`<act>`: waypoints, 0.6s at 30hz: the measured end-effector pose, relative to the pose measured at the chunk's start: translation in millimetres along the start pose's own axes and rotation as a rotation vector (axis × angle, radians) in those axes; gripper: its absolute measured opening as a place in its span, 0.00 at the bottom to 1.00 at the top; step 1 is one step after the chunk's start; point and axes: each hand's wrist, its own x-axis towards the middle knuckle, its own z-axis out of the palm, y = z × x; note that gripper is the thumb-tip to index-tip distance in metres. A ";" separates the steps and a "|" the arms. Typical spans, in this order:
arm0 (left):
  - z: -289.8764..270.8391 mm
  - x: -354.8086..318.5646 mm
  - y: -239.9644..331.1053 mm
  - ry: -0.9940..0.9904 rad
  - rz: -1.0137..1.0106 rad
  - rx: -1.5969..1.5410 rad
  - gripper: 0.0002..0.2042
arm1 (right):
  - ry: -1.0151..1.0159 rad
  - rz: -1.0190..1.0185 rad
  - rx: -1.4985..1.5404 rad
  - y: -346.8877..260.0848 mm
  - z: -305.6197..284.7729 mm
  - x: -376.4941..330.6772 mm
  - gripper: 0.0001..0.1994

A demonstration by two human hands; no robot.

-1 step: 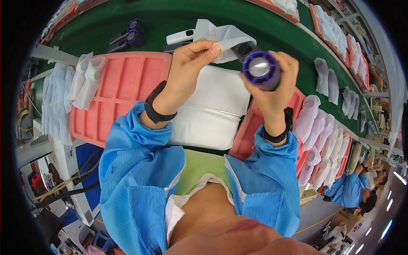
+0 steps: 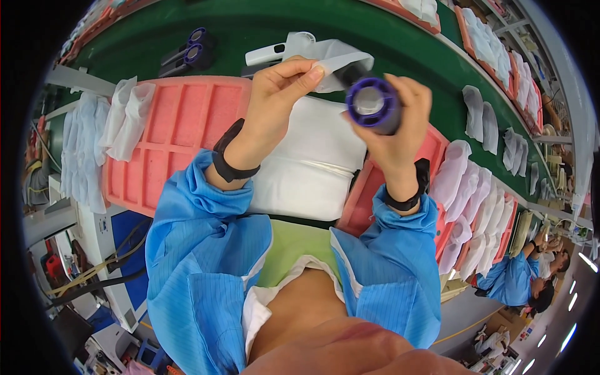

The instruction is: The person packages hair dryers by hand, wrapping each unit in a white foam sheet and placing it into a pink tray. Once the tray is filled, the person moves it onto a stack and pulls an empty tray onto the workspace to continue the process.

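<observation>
My left hand pinches the edge of a translucent white sleeve bag between thumb and fingers. My right hand is wrapped round a dark cylindrical appliance part with a purple ring, its round silvery end facing up. The part's dark narrow end reaches into the bag's mouth and is mostly covered by it. A stack of white sheets or bags lies below both hands. Just left of the bag, a white handle-shaped piece rests on the green bench, a dark piece beside it.
Two similar purple-ringed parts lie at the far left of the green bench. A pink compartment tray is at left, with wrapped pieces on its edge. More wrapped pieces fill trays at right. A co-worker sits at far right.
My right hand has shifted slightly left and nearer to me with the purple-ringed part, its narrow end further under the bag. The bag's far edge has sunk a little. My left hand stays put.
</observation>
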 end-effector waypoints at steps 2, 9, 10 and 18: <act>4.8 -1.9 5.8 -0.037 0.098 0.055 0.07 | -0.033 -0.002 -0.015 -3.3 6.3 -3.2 0.39; 32.2 -40.4 5.0 -0.176 0.539 0.709 0.10 | -0.060 0.036 -0.121 4.6 16.7 -9.1 0.41; 34.1 -42.7 2.5 -0.192 0.595 0.758 0.11 | -0.057 0.039 -0.124 4.9 15.6 -9.0 0.41; 34.1 -24.5 10.7 -0.252 0.405 0.893 0.21 | 0.030 0.185 -0.136 12.0 14.1 -8.0 0.36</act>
